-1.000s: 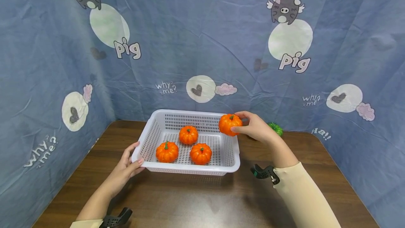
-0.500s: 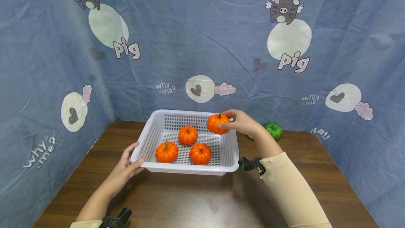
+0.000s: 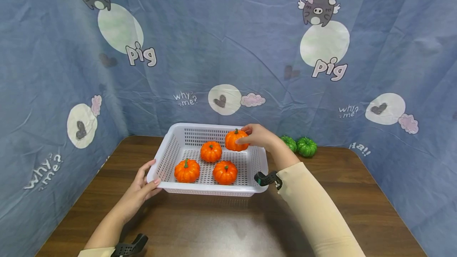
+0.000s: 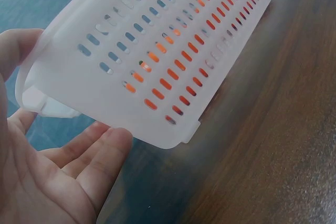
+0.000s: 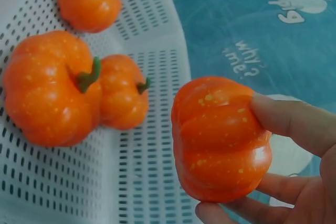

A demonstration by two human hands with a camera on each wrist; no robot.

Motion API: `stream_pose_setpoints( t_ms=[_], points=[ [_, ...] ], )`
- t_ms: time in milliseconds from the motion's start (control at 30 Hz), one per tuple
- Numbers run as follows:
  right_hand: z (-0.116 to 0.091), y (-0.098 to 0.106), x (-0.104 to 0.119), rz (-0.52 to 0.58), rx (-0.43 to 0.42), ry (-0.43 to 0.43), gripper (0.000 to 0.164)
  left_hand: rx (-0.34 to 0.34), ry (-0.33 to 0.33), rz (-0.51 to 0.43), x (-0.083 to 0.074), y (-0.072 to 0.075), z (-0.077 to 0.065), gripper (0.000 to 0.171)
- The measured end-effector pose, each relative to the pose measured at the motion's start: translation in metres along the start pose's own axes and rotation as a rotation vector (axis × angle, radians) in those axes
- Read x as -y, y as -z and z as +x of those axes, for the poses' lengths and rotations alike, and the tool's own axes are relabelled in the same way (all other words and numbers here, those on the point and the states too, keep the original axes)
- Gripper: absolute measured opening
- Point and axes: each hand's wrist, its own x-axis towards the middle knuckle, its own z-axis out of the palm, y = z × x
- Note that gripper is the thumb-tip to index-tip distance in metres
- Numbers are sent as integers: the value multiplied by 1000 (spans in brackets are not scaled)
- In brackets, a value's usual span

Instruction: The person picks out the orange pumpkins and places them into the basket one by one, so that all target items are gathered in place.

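A white perforated plastic basket (image 3: 214, 188) holds three small orange pumpkins, one at the front left (image 3: 187, 171), one at the back (image 3: 211, 152) and one at the front right (image 3: 225, 172). My left hand (image 3: 141, 187) grips the basket's left front corner; in the left wrist view the fingers (image 4: 105, 166) are under its wall. With thumb and fingers my right hand (image 3: 260, 136) holds a fourth orange pumpkin (image 3: 235, 140) over the basket's back right part. The right wrist view shows that held pumpkin (image 5: 223, 140) apart from the others.
Two green pumpkin-like things (image 3: 306, 147) sit on the brown wooden table (image 3: 335, 193) behind the right forearm, one partly hidden by it. A blue printed cloth (image 3: 228, 50) hangs behind the table and along both sides.
My right hand has moved left with the pumpkin, from above the basket's right rim to over its inside. The green things have come into fuller view. My left hand keeps its grip.
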Motion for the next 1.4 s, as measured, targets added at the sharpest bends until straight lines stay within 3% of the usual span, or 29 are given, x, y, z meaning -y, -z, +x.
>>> stream_pose_setpoints(
  t_ms=[433,933,1200,1400],
  points=[
    [21,-12,-17,12,15,-63,64,-3,1,3,-2,0,2,68],
    [35,-27,-17,-171,-12,-9,59,-6,-5,-14,-2,1,0,68],
    [43,-37,-23,-158,-65,-64,62,-1,2,-22,-2,0,0,68],
    [44,-41,-27,-166,-50,-57,57,-8,17,-3,-2,-1,0,69]
  ],
)
